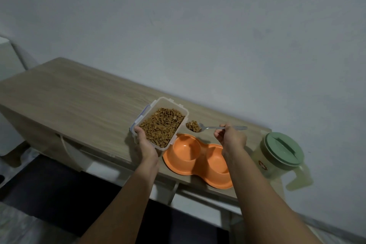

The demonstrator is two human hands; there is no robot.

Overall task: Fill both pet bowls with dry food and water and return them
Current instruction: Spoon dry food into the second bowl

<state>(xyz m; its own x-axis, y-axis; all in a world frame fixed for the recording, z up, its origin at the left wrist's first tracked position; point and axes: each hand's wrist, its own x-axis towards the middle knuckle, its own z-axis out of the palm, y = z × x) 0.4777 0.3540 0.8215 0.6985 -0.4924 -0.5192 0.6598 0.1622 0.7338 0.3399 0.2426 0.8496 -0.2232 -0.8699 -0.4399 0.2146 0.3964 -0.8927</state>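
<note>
Both arms reach forward, left hand (145, 145) and right hand (230, 137) each curled in a grip.

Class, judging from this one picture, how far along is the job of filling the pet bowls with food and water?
Done: the kibble box is open, gripped by the left hand. In hand: the right hand holds a spoon loaded with kibble above the table, not yet tipped out. Left: both orange bowls look empty, and the jug stands with its lid on, so food, water and returning remain.
</note>
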